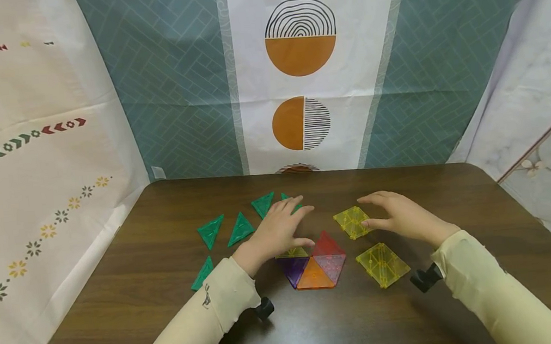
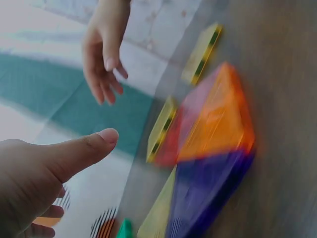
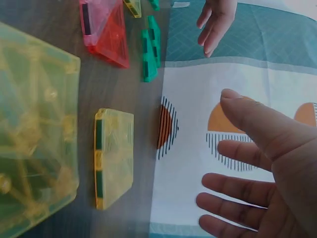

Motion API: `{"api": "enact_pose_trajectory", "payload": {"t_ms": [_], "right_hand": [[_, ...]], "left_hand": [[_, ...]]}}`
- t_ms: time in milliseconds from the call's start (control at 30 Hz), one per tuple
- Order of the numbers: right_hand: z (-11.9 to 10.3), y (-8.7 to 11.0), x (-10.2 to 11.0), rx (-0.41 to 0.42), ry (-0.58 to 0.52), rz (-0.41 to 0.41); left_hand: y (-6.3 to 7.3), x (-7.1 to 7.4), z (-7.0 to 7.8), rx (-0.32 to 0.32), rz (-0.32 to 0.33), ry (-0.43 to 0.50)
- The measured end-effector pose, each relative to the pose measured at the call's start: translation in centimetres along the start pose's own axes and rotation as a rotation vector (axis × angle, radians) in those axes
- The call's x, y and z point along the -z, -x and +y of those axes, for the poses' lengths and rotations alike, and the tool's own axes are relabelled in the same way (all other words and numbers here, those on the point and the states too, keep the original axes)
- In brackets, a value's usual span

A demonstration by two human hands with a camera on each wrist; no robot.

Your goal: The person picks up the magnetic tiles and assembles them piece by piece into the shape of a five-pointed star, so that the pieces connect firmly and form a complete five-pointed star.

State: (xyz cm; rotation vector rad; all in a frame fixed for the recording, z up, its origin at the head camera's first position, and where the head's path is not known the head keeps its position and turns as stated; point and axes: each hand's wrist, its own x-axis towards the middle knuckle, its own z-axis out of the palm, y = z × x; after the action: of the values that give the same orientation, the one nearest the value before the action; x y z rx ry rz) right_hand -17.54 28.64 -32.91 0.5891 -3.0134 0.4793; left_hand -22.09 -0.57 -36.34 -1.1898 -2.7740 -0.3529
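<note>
My left hand (image 1: 273,231) hovers with fingers extended and nothing in them, overlapping the back left of a ring of triangular magnetic tiles in the head view. That ring has a purple tile (image 1: 294,271), an orange tile (image 1: 316,275), a pink tile (image 1: 330,265), a red tile (image 1: 326,244) and a yellow triangle (image 1: 292,253) partly hidden by the hand. My right hand (image 1: 402,216), spread and holding nothing, is nearest the farther yellow square tile (image 3: 116,158); its thumb overlaps that tile in the head view. A nearer yellow square tile (image 1: 382,266) lies beside the ring.
Several green triangle tiles lie to the left and behind, among them one green tile (image 1: 211,232) and another (image 1: 203,274). All rest on a dark wooden table (image 1: 120,311). A patterned cloth (image 1: 174,82) hangs behind the table, with cloths at both sides.
</note>
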Motion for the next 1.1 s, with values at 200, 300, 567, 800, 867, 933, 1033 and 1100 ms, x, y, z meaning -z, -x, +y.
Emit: {"api": "enact_pose_trajectory", "payload": {"t_ms": [200, 300, 567, 800, 867, 933, 1033, 1100], "right_hand": [[-0.6, -2.8, -0.2, -0.017, -0.026, -0.002], [-1.0, -4.3, -0.5, -0.023, -0.049, 0.003], [-1.8, -7.9, -2.2, -0.021, -0.087, -0.010], [-2.5, -10.4, -4.5, -0.007, -0.102, -0.034], [-2.7, -11.0, -5.1, 0.005, -0.101, -0.034], [-2.9, -11.6, -5.7, 0.021, -0.102, -0.035], [-3.3, -12.3, -6.5, 0.037, -0.114, -0.048], [-3.6, -12.8, -7.0, 0.044, -0.110, -0.059]], "left_hand": [[0.3, 0.3, -3.8, 0.062, 0.044, 0.041], [0.4, 0.2, -5.5, 0.099, 0.042, 0.039], [0.4, 0.0, -8.5, 0.194, 0.021, 0.098], [0.3, -0.6, -9.8, 0.254, 0.001, 0.142], [0.3, -0.9, -10.0, 0.266, -0.008, 0.146], [0.3, -1.1, -10.1, 0.281, -0.019, 0.153], [0.3, -1.3, -10.1, 0.308, -0.036, 0.157], [0.3, -1.4, -10.0, 0.322, -0.044, 0.158]]}}
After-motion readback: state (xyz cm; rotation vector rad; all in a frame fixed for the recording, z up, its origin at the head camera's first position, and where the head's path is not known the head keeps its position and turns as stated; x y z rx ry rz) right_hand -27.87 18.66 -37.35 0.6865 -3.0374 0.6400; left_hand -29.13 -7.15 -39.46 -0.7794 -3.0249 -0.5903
